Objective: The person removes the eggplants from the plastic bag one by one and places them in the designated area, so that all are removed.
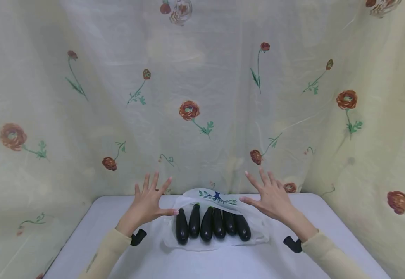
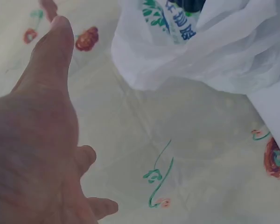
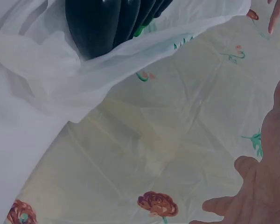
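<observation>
A person's left hand (image 1: 145, 204) and right hand (image 1: 273, 199) are raised, released, fingers spread wide. Between them, slightly nearer the person, six long, glossy, near-black eggplants (image 1: 207, 225) lie side by side in a white plastic bag (image 1: 259, 233) with a blue-green tree print, on a white table (image 1: 202, 267).

Soft light, dimmer in wrist views.

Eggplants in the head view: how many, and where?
6, in a row on the white bag, left to right: first eggplant, second eggplant, third, fourth, fifth, sixth. More may be hidden under the printed flap.
</observation>
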Motion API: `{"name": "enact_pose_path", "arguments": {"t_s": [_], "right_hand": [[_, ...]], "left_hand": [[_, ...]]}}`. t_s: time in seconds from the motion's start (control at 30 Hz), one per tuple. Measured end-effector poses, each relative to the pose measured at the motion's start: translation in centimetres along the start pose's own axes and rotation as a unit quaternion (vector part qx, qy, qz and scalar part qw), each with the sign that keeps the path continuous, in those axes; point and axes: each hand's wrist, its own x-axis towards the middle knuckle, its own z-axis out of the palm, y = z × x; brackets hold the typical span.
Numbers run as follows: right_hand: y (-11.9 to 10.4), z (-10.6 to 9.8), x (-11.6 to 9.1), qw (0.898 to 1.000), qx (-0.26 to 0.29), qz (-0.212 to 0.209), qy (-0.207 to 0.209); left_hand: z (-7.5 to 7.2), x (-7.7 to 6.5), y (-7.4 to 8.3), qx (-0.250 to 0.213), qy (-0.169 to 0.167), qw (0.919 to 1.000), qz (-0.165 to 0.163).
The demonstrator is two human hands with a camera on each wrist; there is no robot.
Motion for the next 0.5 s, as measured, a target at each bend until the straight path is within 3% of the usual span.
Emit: {"name": "enact_pose_path", "arguments": {"t_s": [0.3,0.5], "right_hand": [[0.0,1.3,-1.8,0.999,0.030,0.002,0.014],[-0.1,2.1,-3.4,0.998,0.063,0.025,0.011]], "left_hand": [[1.5,-1.5,-0.4,-0.035,0.034,0.9986,0.023],[2.3,-2.9,-0.2,-0.042,0.029,0.9975,0.048]]}}
